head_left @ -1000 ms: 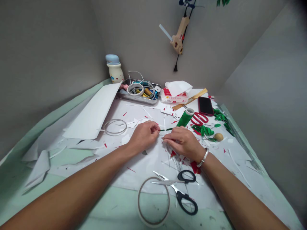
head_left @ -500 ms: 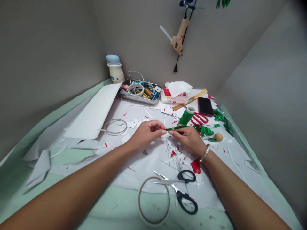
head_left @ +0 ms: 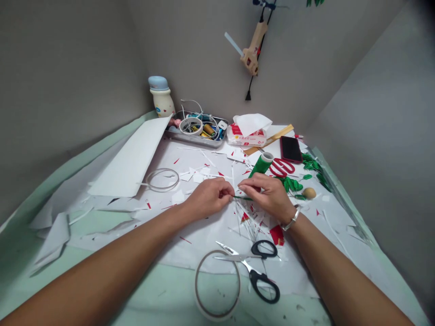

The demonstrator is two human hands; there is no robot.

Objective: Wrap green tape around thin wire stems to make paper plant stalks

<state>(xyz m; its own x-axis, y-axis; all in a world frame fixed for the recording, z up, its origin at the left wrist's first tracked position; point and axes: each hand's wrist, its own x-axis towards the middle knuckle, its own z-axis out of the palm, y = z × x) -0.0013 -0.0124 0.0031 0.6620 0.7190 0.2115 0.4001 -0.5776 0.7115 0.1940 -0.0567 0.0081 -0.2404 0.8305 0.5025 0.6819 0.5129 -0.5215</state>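
Paper-strewn tabletop (head_left: 112, 222), mid-area: our left hand (head_left: 207, 199) and right hand (head_left: 268, 194) each pinch one thin green stem (head_left: 243, 198).

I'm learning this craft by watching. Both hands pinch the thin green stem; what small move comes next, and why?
Probably twirl the green stem: the left hand and right hand pinch it from either side, and the green tape roll lies just behind, so a twist would likely tighten its wrap.
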